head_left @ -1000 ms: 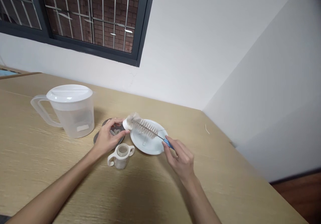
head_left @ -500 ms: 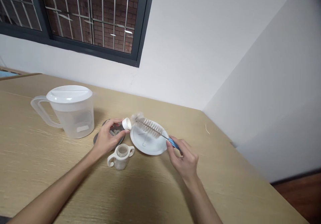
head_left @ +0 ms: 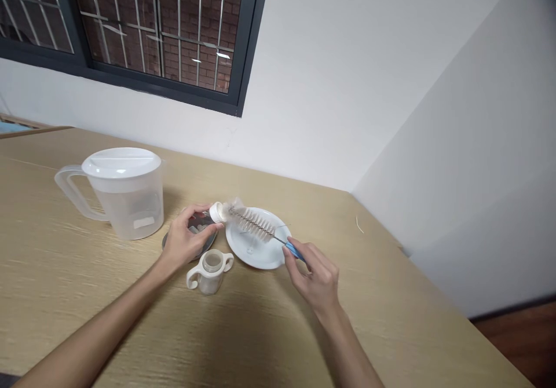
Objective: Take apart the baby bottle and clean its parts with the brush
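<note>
Between thumb and fingers, my left hand (head_left: 185, 236) grips a small white bottle cap (head_left: 217, 212), its opening turned to the right. My right hand (head_left: 316, 272) is closed around the blue handle of a bottle brush (head_left: 256, 224), whose pale bristles point left. The brush's fluffy tip meets the cap's opening; how far inside it reaches I cannot tell. Beneath the brush lies a white plate (head_left: 260, 259). A small clear bottle (head_left: 210, 278) with two cream handles stands uncapped in front of my left hand. Partly behind that hand is a dark tray (head_left: 207, 243) holding small pale pieces.
A translucent pitcher (head_left: 128, 200) with a white lid stands at the left on the wooden table (head_left: 391, 295). Toward the right lies a thin pale strand (head_left: 358, 224). The wall (head_left: 313, 116) and a barred window (head_left: 165, 35) are behind the table.
My right hand has moved slightly left with the brush, bringing its tip from just beside the cap to its opening. The cap has shifted a little left in my left hand.
</note>
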{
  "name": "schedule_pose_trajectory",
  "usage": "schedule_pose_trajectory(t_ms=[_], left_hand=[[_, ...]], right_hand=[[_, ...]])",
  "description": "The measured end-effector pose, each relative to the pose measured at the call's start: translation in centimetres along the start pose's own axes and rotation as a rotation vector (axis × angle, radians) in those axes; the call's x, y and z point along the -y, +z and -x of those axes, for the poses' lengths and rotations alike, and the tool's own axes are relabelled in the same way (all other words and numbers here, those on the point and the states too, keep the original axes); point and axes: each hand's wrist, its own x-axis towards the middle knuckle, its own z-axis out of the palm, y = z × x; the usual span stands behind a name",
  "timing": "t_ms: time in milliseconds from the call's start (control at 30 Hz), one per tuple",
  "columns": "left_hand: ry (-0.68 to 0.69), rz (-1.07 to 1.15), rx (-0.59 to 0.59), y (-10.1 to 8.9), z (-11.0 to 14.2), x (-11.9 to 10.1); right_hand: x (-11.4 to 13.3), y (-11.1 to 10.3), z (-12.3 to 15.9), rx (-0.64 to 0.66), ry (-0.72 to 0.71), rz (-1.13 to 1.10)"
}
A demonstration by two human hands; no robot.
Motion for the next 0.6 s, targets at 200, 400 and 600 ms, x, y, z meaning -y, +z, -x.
schedule_pose_trajectory(t_ms=[200,400,600], left_hand=[[0.038,0.020,-0.001,0.02,0.07,0.03],[0.078,0.046,0.030,0.07,0.27,0.00],[0.087,0.079,0.032,0.07,0.28,0.13]], right_hand=[[-0.06,0.10,0.09,0.013,0.010,-0.017],[-0.39,0.00,0.18,0.006,-0.024,0.043],[-0.47,-0.03,0.17,0.002,-0.039,0.032]])
